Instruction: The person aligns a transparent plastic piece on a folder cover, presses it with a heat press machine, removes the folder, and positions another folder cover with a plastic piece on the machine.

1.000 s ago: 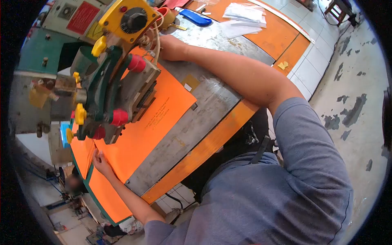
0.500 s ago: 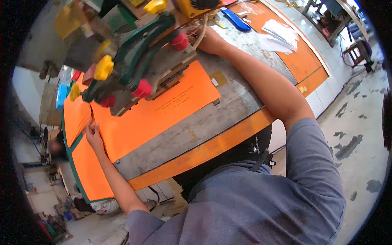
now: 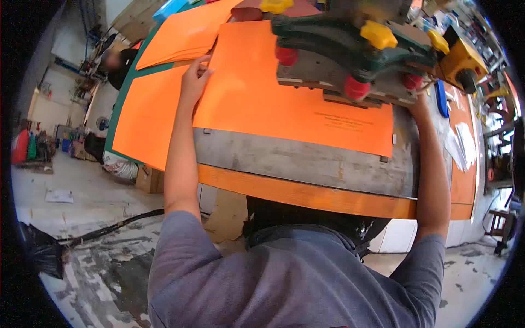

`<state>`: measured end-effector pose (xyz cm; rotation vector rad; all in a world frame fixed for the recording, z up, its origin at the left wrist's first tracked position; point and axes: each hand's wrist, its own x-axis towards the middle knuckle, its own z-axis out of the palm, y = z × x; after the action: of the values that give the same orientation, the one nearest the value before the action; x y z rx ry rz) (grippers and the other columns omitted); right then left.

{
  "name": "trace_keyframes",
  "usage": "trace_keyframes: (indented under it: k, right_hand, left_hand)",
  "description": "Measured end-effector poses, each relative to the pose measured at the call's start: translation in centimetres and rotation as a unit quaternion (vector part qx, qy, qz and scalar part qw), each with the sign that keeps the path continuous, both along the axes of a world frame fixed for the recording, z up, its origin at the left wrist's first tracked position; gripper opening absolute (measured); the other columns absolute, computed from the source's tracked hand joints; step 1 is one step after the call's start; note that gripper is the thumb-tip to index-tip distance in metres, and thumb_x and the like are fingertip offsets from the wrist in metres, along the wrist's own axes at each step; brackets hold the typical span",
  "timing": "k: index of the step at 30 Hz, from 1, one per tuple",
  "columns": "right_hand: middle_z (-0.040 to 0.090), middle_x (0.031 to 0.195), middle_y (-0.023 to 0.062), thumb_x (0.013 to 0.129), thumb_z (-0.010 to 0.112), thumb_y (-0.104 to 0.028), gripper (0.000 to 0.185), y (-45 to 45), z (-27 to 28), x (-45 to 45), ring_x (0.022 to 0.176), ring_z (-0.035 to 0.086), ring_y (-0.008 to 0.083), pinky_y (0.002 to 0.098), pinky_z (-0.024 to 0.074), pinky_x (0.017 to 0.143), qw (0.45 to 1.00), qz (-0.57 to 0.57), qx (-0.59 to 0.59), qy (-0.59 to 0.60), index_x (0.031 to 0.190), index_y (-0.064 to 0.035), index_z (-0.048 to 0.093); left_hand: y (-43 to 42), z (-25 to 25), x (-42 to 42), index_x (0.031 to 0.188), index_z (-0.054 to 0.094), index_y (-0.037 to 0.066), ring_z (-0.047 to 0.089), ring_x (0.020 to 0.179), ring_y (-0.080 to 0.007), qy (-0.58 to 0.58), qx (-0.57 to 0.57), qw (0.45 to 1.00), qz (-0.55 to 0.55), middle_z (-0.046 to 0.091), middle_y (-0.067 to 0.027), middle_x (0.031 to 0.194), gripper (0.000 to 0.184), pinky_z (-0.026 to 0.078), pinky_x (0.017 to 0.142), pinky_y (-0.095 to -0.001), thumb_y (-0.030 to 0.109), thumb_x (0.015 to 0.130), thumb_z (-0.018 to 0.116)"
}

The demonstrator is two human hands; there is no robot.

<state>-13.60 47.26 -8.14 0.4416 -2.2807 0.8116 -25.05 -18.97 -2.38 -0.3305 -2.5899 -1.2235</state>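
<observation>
My left hand (image 3: 195, 79) is at the left edge of a printed orange sheet (image 3: 246, 87), beside a stack of orange sheets (image 3: 180, 38). Its fingers are loosely bent, with a gap between thumb and finger, and nothing shows gripped. The sheet lies on a grey metal plate (image 3: 262, 159), small dark text near its lower right. Over the sheet's upper right stands a green press head (image 3: 339, 52) with red and yellow knobs. My right hand (image 3: 420, 106) is by the right end of the press; the press hides its fingers.
More orange paper (image 3: 147, 112) lies on a green board (image 3: 121, 117) at the left. White papers (image 3: 464, 145) and a blue-handled tool (image 3: 442, 99) are to the right. An orange wooden edge (image 3: 306, 191) runs along the table front. Another person (image 3: 117, 65) is at the far left.
The view has swung left, so the press and table appear further right and more level. My left hand stays near the sheet edges, its fingers looser; my right remains by the press.
</observation>
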Motion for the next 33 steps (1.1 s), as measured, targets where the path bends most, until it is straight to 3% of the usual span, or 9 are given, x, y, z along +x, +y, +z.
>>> trace_keyframes:
  k: [2, 11, 15, 18, 22, 28, 31, 33]
  right_hand:
    - [0.072, 0.120, 0.0116, 0.090, 0.080, -0.019, 0.041, 1.1, -0.4, -0.8, 0.111, 0.067, 0.0294, 0.0440, 0.0540, 0.097, 1.000, 0.005, 0.023, 0.001, 0.125, -0.0033, 0.065]
    - [0.075, 0.121, 0.0152, 0.096, 0.072, -0.013, 0.030, -0.3, 1.9, 0.6, 0.114, 0.069, 0.0321, 0.0425, 0.0531, 0.100, 0.997, -0.015, 0.057, -0.059, 0.123, -0.0029, 0.070]
    - [0.077, 0.121, 0.0168, 0.099, 0.069, -0.011, 0.026, -1.4, 4.2, 0.9, 0.115, 0.070, 0.0333, 0.0418, 0.0527, 0.101, 0.990, -0.030, 0.040, -0.134, 0.123, -0.0027, 0.072]
    - [0.077, 0.121, 0.0173, 0.100, 0.068, -0.011, 0.026, -0.7, 4.3, 0.2, 0.116, 0.070, 0.0331, 0.0416, 0.0522, 0.102, 0.991, -0.006, -0.004, -0.136, 0.124, -0.0023, 0.072]
    - [0.077, 0.123, 0.0135, 0.102, 0.071, -0.015, 0.029, -2.0, 9.2, 2.7, 0.115, 0.069, 0.0250, 0.0408, 0.0524, 0.102, 0.963, -0.013, -0.075, -0.260, 0.128, -0.0027, 0.072]
    - [0.077, 0.119, 0.0093, 0.103, 0.074, -0.019, 0.028, -1.0, 10.4, 4.6, 0.110, 0.068, 0.0189, 0.0366, 0.0539, 0.100, 0.914, -0.006, -0.122, -0.388, 0.125, -0.0040, 0.075]
    - [0.078, 0.112, 0.0077, 0.103, 0.074, -0.020, 0.024, -0.8, 11.3, 6.7, 0.104, 0.069, 0.0171, 0.0356, 0.0547, 0.097, 0.885, -0.006, -0.036, -0.463, 0.119, -0.0032, 0.075]
    - [0.071, 0.096, -0.0008, 0.103, 0.067, -0.010, 0.010, -1.6, 11.3, 9.1, 0.092, 0.063, 0.0108, 0.0310, 0.0518, 0.087, 0.900, 0.067, -0.006, -0.430, 0.107, -0.0023, 0.071]
  left_hand:
    - [0.5, 0.1, 0.3, 0.141, 0.068, 0.011, 0.063, 0.082, -0.0104, 0.003, 0.012, 1.000, 0.003, 0.066, -0.0002, 0.089, 0.047, 0.055, 0.076, -0.0280, 0.013, 0.096, 0.081]
    - [-3.9, -1.6, -2.3, 0.139, 0.069, 0.011, 0.055, 0.078, -0.0074, -0.009, 0.013, 0.998, -0.053, 0.058, 0.0039, 0.085, 0.044, 0.048, 0.070, -0.0253, 0.013, 0.097, 0.079]
    - [-2.0, -1.1, -1.4, 0.144, 0.066, 0.010, 0.056, 0.081, -0.0094, -0.007, -0.062, 0.998, -0.008, 0.059, 0.0021, 0.090, 0.045, 0.050, 0.073, -0.0273, 0.017, 0.101, 0.077]
    - [-2.4, -1.2, -1.9, 0.147, 0.064, 0.008, 0.057, 0.083, -0.0107, -0.026, -0.042, 0.999, -0.015, 0.060, 0.0006, 0.092, 0.047, 0.052, 0.078, -0.0286, 0.020, 0.103, 0.076]
    - [-3.5, -1.6, -2.7, 0.148, 0.063, 0.006, 0.057, 0.084, -0.0110, -0.028, -0.034, 0.999, -0.025, 0.060, 0.0009, 0.093, 0.048, 0.051, 0.079, -0.0282, 0.019, 0.103, 0.076]
    - [-2.6, -0.9, -1.9, 0.148, 0.062, 0.007, 0.056, 0.082, -0.0087, -0.050, -0.017, 0.998, -0.020, 0.060, 0.0015, 0.091, 0.047, 0.049, 0.073, -0.0275, 0.017, 0.104, 0.074]
    - [-2.4, -0.7, -1.6, 0.148, 0.063, 0.007, 0.055, 0.081, -0.0083, -0.054, -0.025, 0.998, -0.019, 0.059, 0.0023, 0.090, 0.046, 0.048, 0.072, -0.0268, 0.017, 0.104, 0.073]
    - [-2.0, -0.3, -1.3, 0.148, 0.063, 0.007, 0.054, 0.081, -0.0083, -0.061, -0.028, 0.998, -0.014, 0.057, 0.0027, 0.090, 0.046, 0.047, 0.071, -0.0262, 0.017, 0.104, 0.073]
